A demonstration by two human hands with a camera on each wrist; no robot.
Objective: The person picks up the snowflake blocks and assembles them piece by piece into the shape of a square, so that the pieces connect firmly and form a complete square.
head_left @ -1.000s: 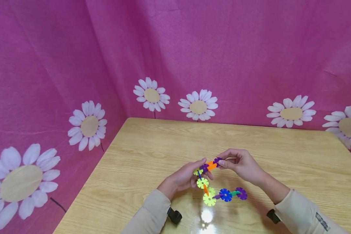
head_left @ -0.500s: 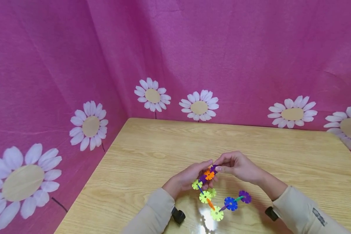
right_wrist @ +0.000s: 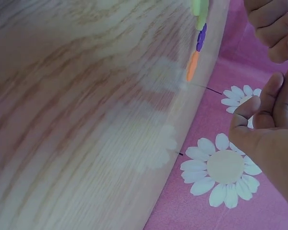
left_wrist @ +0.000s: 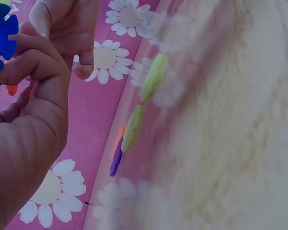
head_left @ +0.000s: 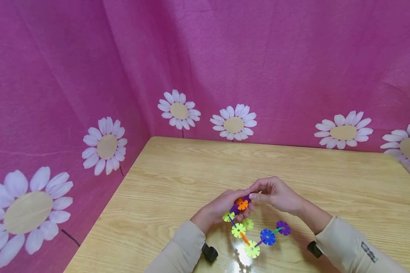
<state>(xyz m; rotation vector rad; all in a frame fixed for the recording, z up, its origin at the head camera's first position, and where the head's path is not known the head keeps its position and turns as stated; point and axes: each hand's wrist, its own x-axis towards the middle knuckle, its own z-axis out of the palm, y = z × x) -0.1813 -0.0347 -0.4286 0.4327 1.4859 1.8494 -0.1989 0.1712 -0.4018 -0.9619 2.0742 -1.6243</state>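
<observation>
A chain of slotted plastic snowflake discs in yellow-green, blue, purple, orange and green runs between my hands in the head view. My left hand point(head_left: 216, 207) holds its upper part, around the orange disc point(head_left: 242, 204). With thumb and forefinger, my right hand point(head_left: 281, 197) pinches the purple disc point(head_left: 247, 198) at the upper end, right beside the left fingertips. The rest of the chain hangs toward me, through the lower yellow-green disc point(head_left: 252, 249) and the blue disc point(head_left: 268, 237) to another purple disc point(head_left: 284, 228). Left fingers partly hide the upper discs.
The wooden table point(head_left: 191, 167) is glossy and meets a pink flowered cloth point(head_left: 280, 68) at the back. A yellow-green disc point(head_left: 248, 223) shows below the hands. Edge-on near the tabletop are yellow-green discs point(left_wrist: 154, 76), a purple disc point(left_wrist: 116, 157) and an orange disc point(right_wrist: 192, 66).
Both hands have drawn closer together and slightly toward me. The chain has swung lower, and its orange and purple upper discs have sunk deeper into the left hand's grasp.
</observation>
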